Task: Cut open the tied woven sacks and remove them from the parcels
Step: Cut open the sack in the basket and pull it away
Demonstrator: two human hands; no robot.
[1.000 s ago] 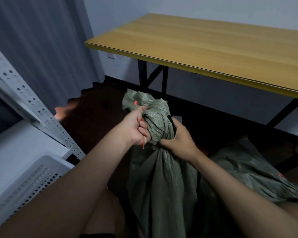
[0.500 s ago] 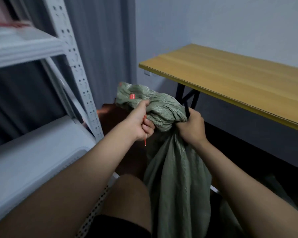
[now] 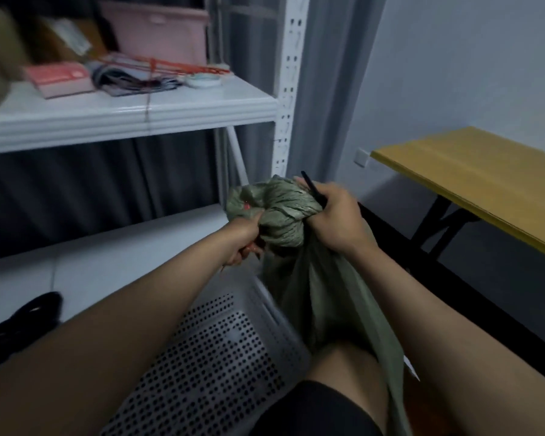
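Hanging over a knee (image 3: 343, 366) beside the basket (image 3: 221, 350), the sack (image 3: 283, 215) is bunched mid-frame, left hand (image 3: 244, 240) clenching its neck with red string, right hand (image 3: 337, 218) gripping sack plus a black tool (image 3: 312, 190), shelf (image 3: 132, 114) far left.

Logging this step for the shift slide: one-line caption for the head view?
Both hands, left hand and right hand, grip a bunched green woven sack above a perforated white basket.
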